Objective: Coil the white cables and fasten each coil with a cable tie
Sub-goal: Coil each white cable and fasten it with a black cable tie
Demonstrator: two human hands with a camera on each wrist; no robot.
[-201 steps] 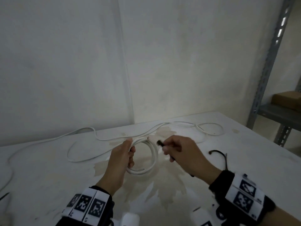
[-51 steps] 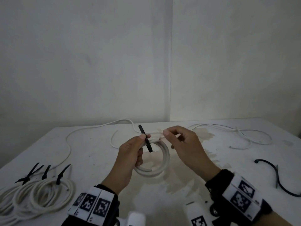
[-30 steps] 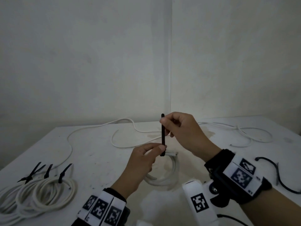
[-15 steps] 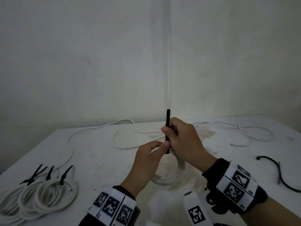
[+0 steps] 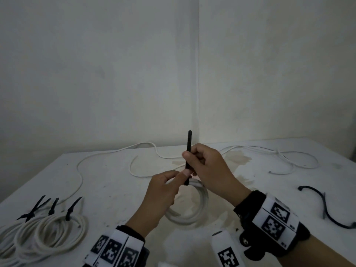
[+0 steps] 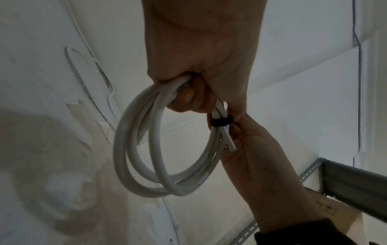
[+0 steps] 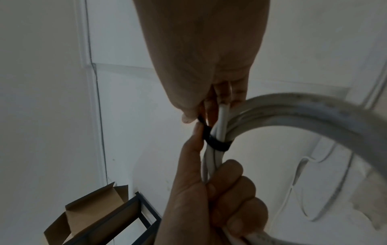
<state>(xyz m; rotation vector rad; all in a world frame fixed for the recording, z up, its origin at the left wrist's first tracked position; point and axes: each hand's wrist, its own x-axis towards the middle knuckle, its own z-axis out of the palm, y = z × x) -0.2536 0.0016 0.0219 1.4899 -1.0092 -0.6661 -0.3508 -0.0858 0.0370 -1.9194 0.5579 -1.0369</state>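
Head view: a white coil is held just above the counter by the left hand, while the tail of a black tie is pinched upright by the right hand. Finished coils lie at the left; loose cable trails behind.

Left wrist view: the strands are gripped by curled fingers, and the tie band is seen looped round them beside a free cable end.

Right wrist view: the tail is pinched just above the band. If the tail is pulled while the left grip is slack, a strand could be left outside, or the free end could slip out.
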